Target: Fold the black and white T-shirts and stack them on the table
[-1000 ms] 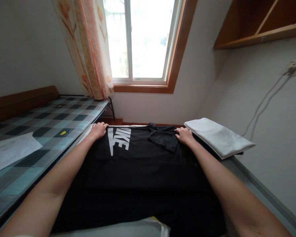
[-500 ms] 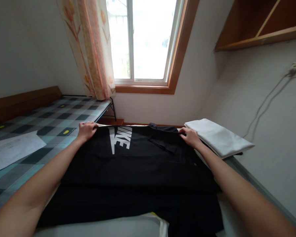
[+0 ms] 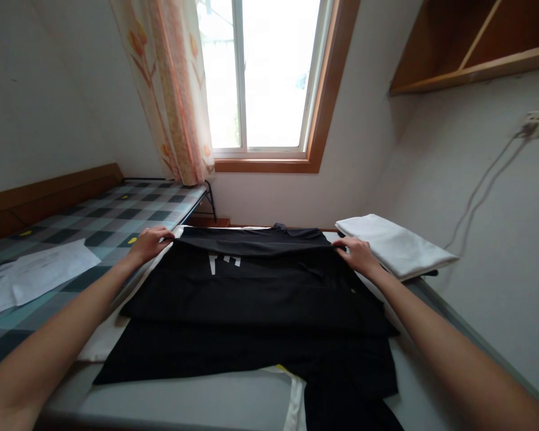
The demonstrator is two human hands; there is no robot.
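A black T-shirt (image 3: 256,299) with white lettering lies spread in front of me, its far part raised in a fold that hides much of the print. At the fold's left end, my left hand (image 3: 151,244) pinches the fabric. The fingers of my right hand (image 3: 356,254) are closed on the same fold at its right end. More black fabric shows beyond the fold, and a black sleeve hangs toward the near right. White cloth (image 3: 101,344) sticks out from under the shirt on the left, over a pale tabletop (image 3: 184,398).
A folded white cloth (image 3: 395,244) rests on the right by the wall. To the left stands a bed with a checked mattress (image 3: 155,203), papers (image 3: 49,272) on it. Ahead are a curtain (image 3: 175,90) and window; a wooden shelf (image 3: 471,75) hangs upper right.
Both hands have come slightly nearer with the shirt's held edge, and the fold now covers part of the lettering. More black fabric shows beyond it. The view has shifted a little.
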